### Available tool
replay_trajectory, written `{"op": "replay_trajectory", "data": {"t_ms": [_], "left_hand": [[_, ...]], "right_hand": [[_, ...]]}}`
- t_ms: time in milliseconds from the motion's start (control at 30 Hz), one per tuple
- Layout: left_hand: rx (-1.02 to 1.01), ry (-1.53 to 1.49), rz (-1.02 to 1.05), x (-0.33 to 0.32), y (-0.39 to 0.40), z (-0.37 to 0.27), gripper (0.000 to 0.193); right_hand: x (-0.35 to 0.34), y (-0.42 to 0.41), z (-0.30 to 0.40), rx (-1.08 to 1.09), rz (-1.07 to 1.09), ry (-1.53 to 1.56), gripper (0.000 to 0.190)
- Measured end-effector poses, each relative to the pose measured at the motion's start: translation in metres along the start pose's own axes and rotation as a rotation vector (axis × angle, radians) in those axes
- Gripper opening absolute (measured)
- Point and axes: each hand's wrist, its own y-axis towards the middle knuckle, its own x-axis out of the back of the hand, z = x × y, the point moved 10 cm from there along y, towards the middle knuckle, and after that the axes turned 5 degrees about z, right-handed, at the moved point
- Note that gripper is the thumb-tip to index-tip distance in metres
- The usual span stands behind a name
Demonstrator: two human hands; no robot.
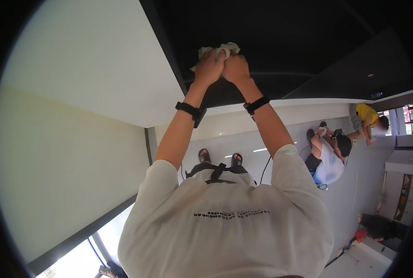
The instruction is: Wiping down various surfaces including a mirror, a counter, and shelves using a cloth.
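Note:
A crumpled white cloth (231, 47) is bunched against a large black, glossy panel (279, 41). My left hand (208, 68) and my right hand (235, 68) grip it side by side, nearly touching, with both arms stretched out in front of me. Part of the cloth hangs out to the left of my left hand; the fingertips are hidden from view. Each wrist wears a black strap (187, 109) with a small device on it.
A pale wall (88, 69) meets the panel's dark edge at left. Cables (265, 170) run along the grey floor (352, 194) behind my arms. At right, a person in a white shirt (328, 166) crouches holding a white cloth, and a person in yellow (366, 113) bends beyond.

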Motion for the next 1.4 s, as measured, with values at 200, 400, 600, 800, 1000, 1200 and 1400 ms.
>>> {"op": "replay_trajectory", "data": {"t_ms": [200,400,600,800,1000,1200,1400], "left_hand": [[-0.225,0.252,0.028,-0.074,0.006,-0.06,0.038],[-0.07,0.485,0.015,-0.038,-0.022,-0.052,0.033],[-0.108,0.714,-0.156,-0.01,-0.037,-0.061,0.036],[-0.167,0.491,-0.021,-0.095,0.03,-0.109,0.03],[-0.361,0.269,0.047,-0.19,0.061,-0.156,0.031],[-0.376,0.414,0.1,-0.2,0.059,-0.171,0.039],[-0.209,0.443,0.064,-0.118,0.031,-0.121,0.039]], "right_hand": [[0.041,-0.022,-0.095,-0.142,-0.03,-0.076,0.042],[0.032,-0.021,-0.055,0.113,-0.093,0.026,0.034],[0.057,-0.018,-0.011,0.335,-0.04,0.214,0.028],[0.069,-0.007,-0.143,-0.019,0.128,0.287,0.038],[0.121,-0.044,-0.255,-0.316,-0.066,0.162,0.04],[0.124,-0.049,-0.261,-0.289,-0.128,-0.056,0.029],[0.096,-0.021,-0.167,-0.074,-0.004,-0.087,0.028]]}}
